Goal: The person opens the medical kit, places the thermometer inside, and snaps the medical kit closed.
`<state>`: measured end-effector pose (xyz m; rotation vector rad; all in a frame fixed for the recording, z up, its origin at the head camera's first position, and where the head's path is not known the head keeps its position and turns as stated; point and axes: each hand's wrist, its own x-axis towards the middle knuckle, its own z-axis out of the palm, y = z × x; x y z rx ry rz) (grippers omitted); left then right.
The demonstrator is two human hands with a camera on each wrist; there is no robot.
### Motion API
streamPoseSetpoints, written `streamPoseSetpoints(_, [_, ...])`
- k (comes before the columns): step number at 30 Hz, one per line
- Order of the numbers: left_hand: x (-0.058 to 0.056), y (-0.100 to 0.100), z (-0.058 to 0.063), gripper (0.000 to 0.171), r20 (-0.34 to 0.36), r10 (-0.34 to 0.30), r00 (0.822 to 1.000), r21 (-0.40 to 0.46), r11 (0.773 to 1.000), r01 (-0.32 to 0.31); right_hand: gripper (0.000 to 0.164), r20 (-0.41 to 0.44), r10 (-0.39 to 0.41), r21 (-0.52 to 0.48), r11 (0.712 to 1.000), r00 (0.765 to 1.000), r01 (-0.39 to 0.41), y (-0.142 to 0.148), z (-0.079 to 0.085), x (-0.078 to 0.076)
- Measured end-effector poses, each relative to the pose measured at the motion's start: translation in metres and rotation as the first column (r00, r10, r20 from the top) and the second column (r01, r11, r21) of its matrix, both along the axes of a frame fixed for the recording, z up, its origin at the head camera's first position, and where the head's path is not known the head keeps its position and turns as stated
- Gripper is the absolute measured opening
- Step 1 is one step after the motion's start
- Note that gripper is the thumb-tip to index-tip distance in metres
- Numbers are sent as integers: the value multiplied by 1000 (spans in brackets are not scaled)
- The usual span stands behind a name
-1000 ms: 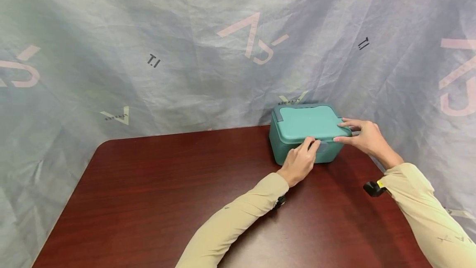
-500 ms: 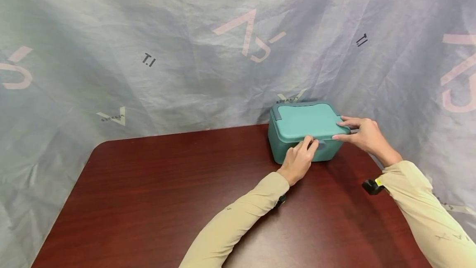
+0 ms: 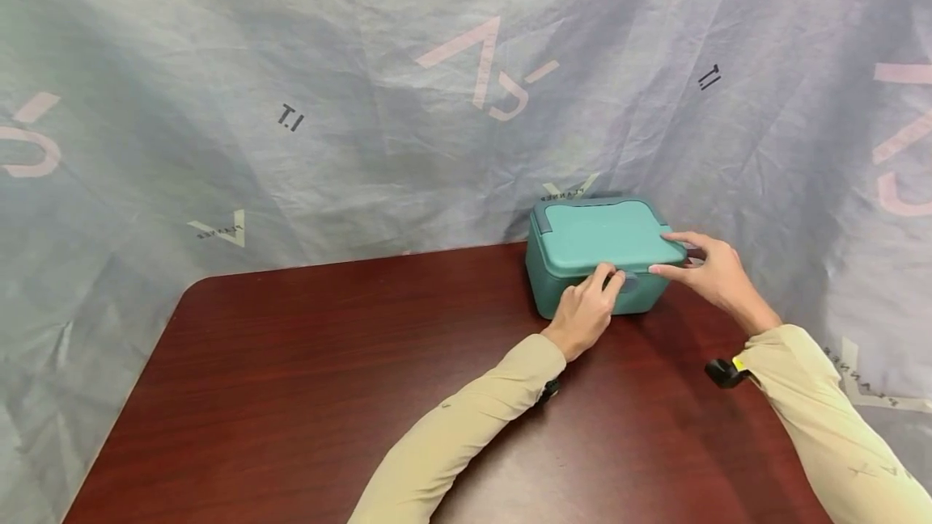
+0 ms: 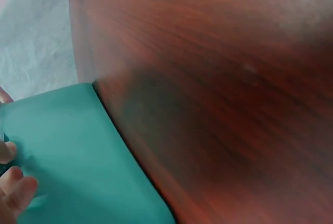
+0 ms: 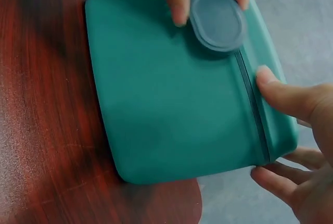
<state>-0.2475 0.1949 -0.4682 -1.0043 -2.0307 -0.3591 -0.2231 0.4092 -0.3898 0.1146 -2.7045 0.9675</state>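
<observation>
A teal lidded box (image 3: 607, 234) stands at the table's back right, its lid down on the body. On its front is a rounded grey latch (image 5: 218, 20), across the seam between lid and body. My left hand (image 3: 585, 310) pinches the latch, thumb and fingers at its two sides. At the front right corner, my right hand (image 3: 719, 272) grips the lid (image 5: 268, 91): its thumb presses the front rim, the index finger reaches over the top, and other fingers lie against the end near the seam. Only fingertips (image 4: 22, 195) of the left hand show in the left wrist view.
The reddish-brown wooden table (image 3: 328, 378) extends left and forward of the box. A grey printed cloth (image 3: 379, 103) hangs behind it and along both sides. A dark grey handle (image 3: 544, 221) lies along the lid's edge.
The right index finger arches slightly more over the lid's edge. The latch tilted a little and shows its face again. Both hands stay at the same places on the box.
</observation>
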Motion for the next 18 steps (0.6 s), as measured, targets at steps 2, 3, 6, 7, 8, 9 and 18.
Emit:
streamPoseSetpoints(2, [1, 2, 3, 24, -7, -15, 1000, 8, 1000, 15, 60, -40, -13, -28, 1000, 999, 12, 2, -2, 1])
streamPoseSetpoints(3, [1, 2, 5, 24, -8, -20, 1000, 14, 1000, 20, 57, -65, -18, -39, 999, 998, 16, 2, -3, 1])
streamPoseSetpoints(6, [0, 2, 9, 24, -3, -30, 1000, 27, 999, 30, 52, -113, -22, -57, 998, 993, 15, 1, -3, -1])
streamPoseSetpoints(7, [0, 1, 9, 25, 0, -32, 999, 29, 999, 32, 51, -120, -19, -64, 998, 993, 11, 1, -3, -1])
streamPoseSetpoints(8, [-1, 1, 10, 26, 3, -35, 999, 33, 999, 35, 50, -129, -23, -71, 997, 991, 14, 0, -3, -2])
streamPoseSetpoints(9, [-1, 0, 10, 27, 7, -39, 999, 36, 999, 39, 49, -138, -28, -80, 997, 990, 17, -1, -4, -2])
streamPoseSetpoints(18, [0, 1, 9, 28, 6, -31, 999, 31, 999, 31, 48, -163, -15, -77, 997, 986, 2, -3, -9, 1])
